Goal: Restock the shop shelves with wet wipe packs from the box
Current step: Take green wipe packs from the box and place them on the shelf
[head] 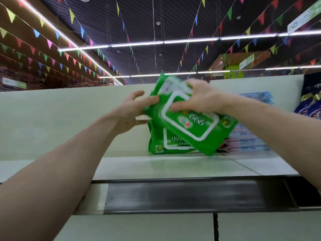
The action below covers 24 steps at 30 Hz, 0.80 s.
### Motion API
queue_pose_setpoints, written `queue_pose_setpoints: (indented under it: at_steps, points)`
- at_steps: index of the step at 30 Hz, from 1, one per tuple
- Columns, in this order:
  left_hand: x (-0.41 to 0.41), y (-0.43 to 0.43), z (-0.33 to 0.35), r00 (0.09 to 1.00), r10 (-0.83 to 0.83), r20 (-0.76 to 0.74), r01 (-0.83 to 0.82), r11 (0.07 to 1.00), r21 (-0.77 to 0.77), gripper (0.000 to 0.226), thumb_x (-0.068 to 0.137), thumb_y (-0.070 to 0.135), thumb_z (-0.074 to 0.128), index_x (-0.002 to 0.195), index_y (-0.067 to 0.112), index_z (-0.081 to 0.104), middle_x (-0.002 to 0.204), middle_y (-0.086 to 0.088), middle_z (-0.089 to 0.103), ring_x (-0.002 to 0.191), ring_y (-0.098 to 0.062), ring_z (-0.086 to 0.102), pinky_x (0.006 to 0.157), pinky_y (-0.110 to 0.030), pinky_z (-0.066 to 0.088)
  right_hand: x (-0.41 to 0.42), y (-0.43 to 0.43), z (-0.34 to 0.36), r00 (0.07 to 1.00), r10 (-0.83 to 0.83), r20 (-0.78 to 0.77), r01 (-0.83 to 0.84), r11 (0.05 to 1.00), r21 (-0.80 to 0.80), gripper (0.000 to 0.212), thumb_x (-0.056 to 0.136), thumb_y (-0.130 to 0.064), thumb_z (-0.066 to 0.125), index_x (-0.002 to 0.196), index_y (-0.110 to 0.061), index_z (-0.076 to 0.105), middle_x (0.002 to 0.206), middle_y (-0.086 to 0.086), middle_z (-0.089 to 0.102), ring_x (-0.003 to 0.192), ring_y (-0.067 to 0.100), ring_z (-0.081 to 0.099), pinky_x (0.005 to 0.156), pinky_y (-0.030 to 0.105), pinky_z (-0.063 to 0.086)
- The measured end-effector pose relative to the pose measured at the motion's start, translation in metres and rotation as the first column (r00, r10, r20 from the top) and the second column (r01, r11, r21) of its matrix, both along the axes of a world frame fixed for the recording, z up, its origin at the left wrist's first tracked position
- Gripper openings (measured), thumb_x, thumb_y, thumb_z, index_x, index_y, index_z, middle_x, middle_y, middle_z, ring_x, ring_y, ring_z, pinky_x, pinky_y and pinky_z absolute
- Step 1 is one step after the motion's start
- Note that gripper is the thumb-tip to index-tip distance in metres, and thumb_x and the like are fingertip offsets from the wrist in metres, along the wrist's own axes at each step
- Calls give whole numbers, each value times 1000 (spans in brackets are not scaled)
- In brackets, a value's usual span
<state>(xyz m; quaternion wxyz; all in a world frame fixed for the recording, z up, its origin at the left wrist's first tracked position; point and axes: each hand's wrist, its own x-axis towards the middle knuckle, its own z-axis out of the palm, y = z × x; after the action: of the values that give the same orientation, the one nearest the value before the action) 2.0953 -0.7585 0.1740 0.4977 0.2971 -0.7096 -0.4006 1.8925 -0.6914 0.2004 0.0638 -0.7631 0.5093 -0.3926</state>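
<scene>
Both my hands hold a green wet wipe pack (pixel 194 126) tilted above the top shelf (pixel 156 166). My right hand (pixel 201 98) grips its upper right part with curled fingers over the white lid frame. My left hand (pixel 133 112) pinches the pack's left edge, with the upper fingers spread. A second green pack (pixel 166 141) stands upright on the shelf directly behind and below the held one. The box is not in view.
A stack of blue wipe packs (pixel 248 141) lies on the shelf right of the green ones, with more blue packs (pixel 257 97) higher up. Dark blue bags (pixel 311 101) stand at the far right. The pale shelf back panel (pixel 52 119) runs to the left.
</scene>
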Motion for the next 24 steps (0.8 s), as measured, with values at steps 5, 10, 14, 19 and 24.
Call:
queue_pose_setpoints:
  at_steps: [5, 10, 14, 19, 24]
  points:
    - [-16, 6, -6, 969, -216, 122, 204, 973, 104, 78, 64, 48, 79, 130, 17, 53, 125, -7, 64, 115, -25, 61, 93, -47, 51, -3, -3, 10, 792, 115, 599, -10, 984, -176, 55, 73, -48, 77, 109, -10, 58, 89, 4, 74, 71, 19, 73, 70, 38, 61]
    - [-26, 12, -4, 955, -264, 133, 258, 964, 63, 50, 73, 28, 67, 121, 17, 59, 113, -6, 71, 100, -24, 69, 81, -36, 58, -22, -8, -9, 659, 116, 743, -149, 989, -22, 45, 76, -36, 76, 108, -9, 60, 85, 5, 74, 77, 20, 72, 78, 42, 58]
    - [-18, 8, -1, 892, -42, 450, 64, 997, -34, 23, 85, 25, 65, 108, 26, 61, 90, 0, 75, 75, -18, 72, 67, -29, 60, -58, 7, -14, 785, 10, 620, -105, 988, 117, 83, 76, -18, 73, 146, -14, 28, 108, 14, 64, 76, 23, 69, 60, 36, 57]
    - [-39, 10, 17, 690, 115, 714, -8, 988, -151, 30, 85, 25, 67, 110, 37, 57, 92, 3, 75, 79, -17, 74, 70, -31, 60, -73, 8, -30, 960, -221, 171, 153, 927, 342, 36, 83, -11, 69, 116, -12, 55, 105, 7, 70, 91, 23, 70, 81, 42, 58]
    - [-58, 9, 13, 572, 215, 792, -12, 967, -254, 40, 83, 21, 66, 120, 36, 57, 97, 6, 72, 84, -15, 72, 77, -33, 60, -77, 6, -43, 958, -278, -72, 284, 886, 367, 49, 81, -12, 74, 124, -13, 51, 102, 6, 69, 81, 19, 69, 78, 37, 59]
